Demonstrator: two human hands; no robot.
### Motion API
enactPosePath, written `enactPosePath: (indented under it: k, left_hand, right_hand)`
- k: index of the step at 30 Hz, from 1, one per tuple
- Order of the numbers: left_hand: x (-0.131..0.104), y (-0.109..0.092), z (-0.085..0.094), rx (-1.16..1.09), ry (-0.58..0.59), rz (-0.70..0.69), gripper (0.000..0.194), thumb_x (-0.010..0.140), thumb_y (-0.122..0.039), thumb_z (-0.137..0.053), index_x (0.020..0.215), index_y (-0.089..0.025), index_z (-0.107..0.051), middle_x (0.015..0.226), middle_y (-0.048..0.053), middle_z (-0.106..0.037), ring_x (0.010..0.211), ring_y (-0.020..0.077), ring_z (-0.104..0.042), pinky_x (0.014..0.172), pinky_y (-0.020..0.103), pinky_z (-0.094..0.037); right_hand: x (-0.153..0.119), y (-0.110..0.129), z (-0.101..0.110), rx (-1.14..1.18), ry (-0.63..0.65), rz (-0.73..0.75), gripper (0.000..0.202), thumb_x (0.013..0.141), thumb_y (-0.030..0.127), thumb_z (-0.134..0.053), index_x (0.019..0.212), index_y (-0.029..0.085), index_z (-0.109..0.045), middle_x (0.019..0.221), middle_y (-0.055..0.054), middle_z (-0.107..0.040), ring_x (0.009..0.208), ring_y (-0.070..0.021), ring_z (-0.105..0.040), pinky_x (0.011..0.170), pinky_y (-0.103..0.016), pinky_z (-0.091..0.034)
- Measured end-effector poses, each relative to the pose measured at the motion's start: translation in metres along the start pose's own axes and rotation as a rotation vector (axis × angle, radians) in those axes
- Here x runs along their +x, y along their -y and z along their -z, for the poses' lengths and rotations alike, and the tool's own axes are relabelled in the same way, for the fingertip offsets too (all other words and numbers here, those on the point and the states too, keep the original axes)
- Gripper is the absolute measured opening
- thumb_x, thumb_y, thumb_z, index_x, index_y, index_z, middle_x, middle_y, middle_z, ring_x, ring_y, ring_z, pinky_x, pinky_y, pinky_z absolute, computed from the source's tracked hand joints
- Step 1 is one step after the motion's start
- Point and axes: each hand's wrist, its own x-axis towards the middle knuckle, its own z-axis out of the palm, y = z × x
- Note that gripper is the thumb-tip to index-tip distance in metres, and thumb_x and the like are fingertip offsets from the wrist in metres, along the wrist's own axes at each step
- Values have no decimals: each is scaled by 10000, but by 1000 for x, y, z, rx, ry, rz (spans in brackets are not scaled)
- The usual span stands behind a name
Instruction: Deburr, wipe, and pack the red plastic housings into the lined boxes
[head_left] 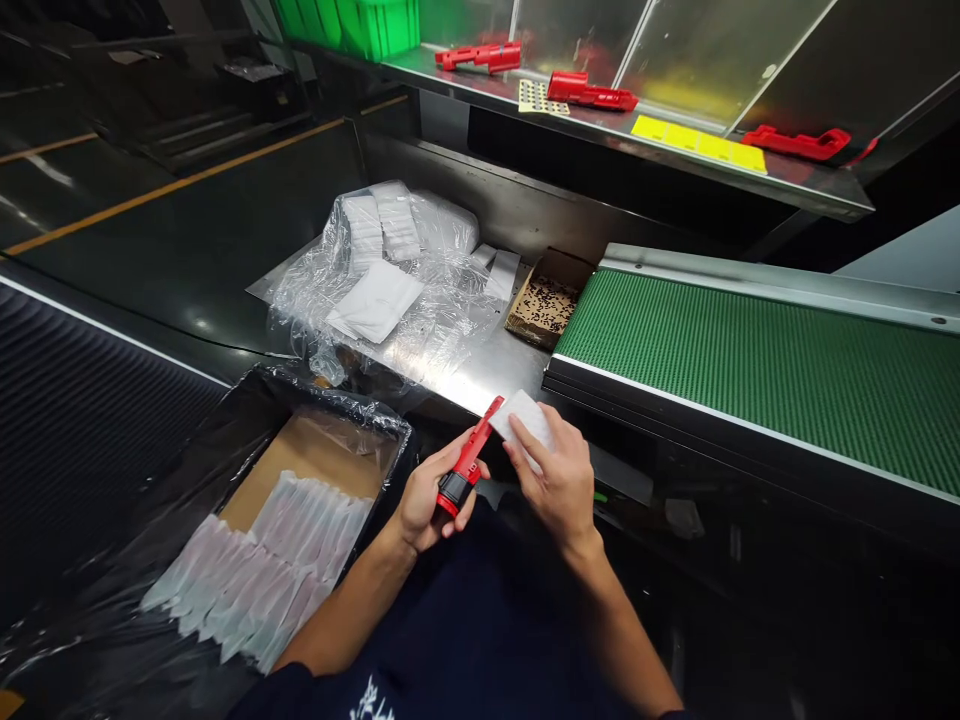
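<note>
My left hand (429, 497) is closed round a red plastic part (472, 455) with a black band near its lower end. The part's narrow end points up and to the right. In my right hand (562, 475) is a white foam sleeve (523, 425), pinched between thumb and fingers. The sleeve's edge is right by the tip of the red part; whether the tip is inside it I cannot tell. Below left of my hands stands a box (300, 445) lined with black plastic, where several wrapped red parts (259, 570) lie in rows.
White sleeves (377, 300) lie on clear plastic on the metal table (469, 385). A small cardboard box (541, 308) with black bits sits beside the green conveyor belt (757, 355). Above, a shelf holds red parts (592, 92), yellow stickers (697, 145) and a green crate (367, 28).
</note>
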Motion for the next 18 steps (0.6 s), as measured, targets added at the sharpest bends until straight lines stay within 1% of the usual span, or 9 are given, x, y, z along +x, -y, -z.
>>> enactPosePath:
  k: [3, 4, 5, 8, 10, 12, 15, 16, 18]
  left_hand:
    - [0, -1, 1, 13, -3, 11, 578, 958, -347, -472, 1486, -145, -353, 718, 39, -617, 308, 103, -490, 224, 150, -274]
    - [0, -2, 2, 13, -1, 11, 572, 960, -352, -473, 1483, -147, -360, 699, 32, -608, 308, 104, -489, 226, 149, -278]
    - [0, -2, 2, 9, 4, 12, 563, 963, -350, -471, 1479, -151, -368, 706, 33, -609, 310, 101, -489, 229, 148, -282]
    - [-2, -2, 3, -34, 34, 16, 526, 969, -318, -460, 1468, -169, -386, 827, 64, -642, 321, 89, -497, 229, 151, -279]
    - [-2, -1, 4, -53, 55, 21, 514, 969, -308, -460, 1462, -175, -395, 872, 74, -649, 325, 85, -501, 225, 152, -275]
    - [-1, 0, 6, -50, 65, 23, 512, 969, -323, -468, 1455, -174, -407, 830, 62, -644, 319, 85, -495, 223, 149, -274]
    - [0, -1, 8, -29, 70, 31, 506, 972, -356, -471, 1438, -164, -431, 724, 30, -616, 306, 86, -480, 224, 137, -273]
    - [-1, -2, 8, -28, 74, 29, 498, 975, -352, -464, 1436, -167, -434, 730, 31, -618, 306, 83, -478, 226, 135, -273]
    - [-2, -3, 7, -33, 92, 20, 480, 981, -331, -443, 1438, -182, -430, 809, 50, -634, 316, 73, -484, 229, 135, -279]
  right_hand:
    - [-1, 2, 2, 160, 118, 133, 283, 940, 306, -563, 1181, 237, -695, 1278, -162, -586, 1086, -265, -589, 865, -404, -524]
    - [-2, 3, 2, 182, 152, 163, 287, 944, 310, -554, 1189, 245, -689, 1277, -155, -589, 1075, -255, -594, 853, -392, -529]
    - [-2, 3, 2, 166, 160, 160, 288, 947, 311, -548, 1191, 248, -688, 1273, -154, -593, 1063, -255, -598, 842, -393, -530]
    - [-1, 0, -1, -6, 70, 42, 278, 941, 298, -555, 1168, 231, -702, 1253, -175, -603, 1042, -286, -600, 832, -435, -520]
    - [0, -1, -1, -52, 1, -2, 266, 930, 285, -575, 1150, 220, -710, 1251, -184, -601, 1066, -303, -591, 852, -453, -510]
    - [0, 0, 2, 42, 13, 66, 264, 923, 276, -586, 1150, 216, -708, 1266, -182, -592, 1105, -295, -580, 879, -438, -507]
    - [-1, 4, 5, 196, 127, 214, 280, 923, 269, -582, 1176, 228, -694, 1285, -170, -587, 1112, -269, -585, 869, -397, -513]
    - [-1, 4, 5, 185, 137, 214, 282, 922, 267, -584, 1180, 231, -693, 1283, -169, -590, 1102, -270, -590, 858, -397, -515]
    - [-1, 3, 4, 80, 80, 130, 280, 917, 267, -593, 1173, 230, -698, 1275, -176, -596, 1088, -289, -594, 844, -421, -513]
